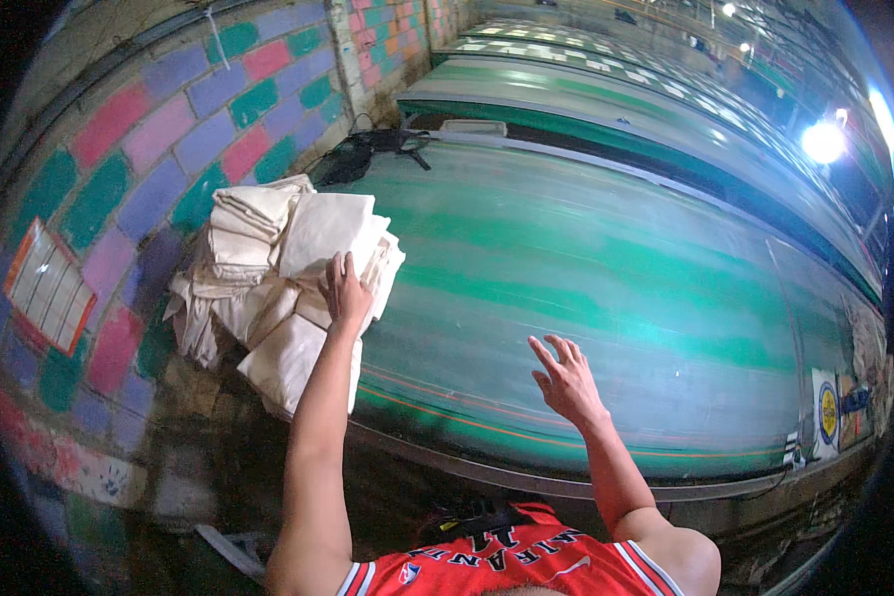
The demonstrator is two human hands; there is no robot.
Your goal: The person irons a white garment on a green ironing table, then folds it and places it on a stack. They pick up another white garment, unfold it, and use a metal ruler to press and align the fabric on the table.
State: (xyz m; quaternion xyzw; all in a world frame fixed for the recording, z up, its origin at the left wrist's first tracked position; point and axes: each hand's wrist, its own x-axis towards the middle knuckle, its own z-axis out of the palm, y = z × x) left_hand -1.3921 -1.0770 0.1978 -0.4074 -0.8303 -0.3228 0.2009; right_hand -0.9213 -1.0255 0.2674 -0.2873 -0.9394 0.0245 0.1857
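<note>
Perhaps the first trouble would come at the left of the pile of folded cream cloth (251,234), where loose folds sag next to the painted brick wall (169,129): if the lower layers are tugged unevenly, that side could slump and its folds come undone. At the pile's near side a flat folded piece reaches the front edge of the bench (586,268) and seems to jut past it, so a sideways drag or a bumped forearm might tip it off. On the pile's right the layers are stepped and unevenly stacked; a grip taking only the top one could shear it from those beneath, and a careless lift might catch the black strapped bundle (358,157) just behind the pile. As for the hands, the left hand (346,290) is at the pile's right part, fingers extended and slightly apart, with cloth beneath and around it and most of the pile to its left; whether the fingertips press on the fabric cannot be told. Well apart to the right of the pile, the right hand (566,382) is loosely spread above the bench's green top with nothing in it, so that all the cloth lies to its left.
</note>
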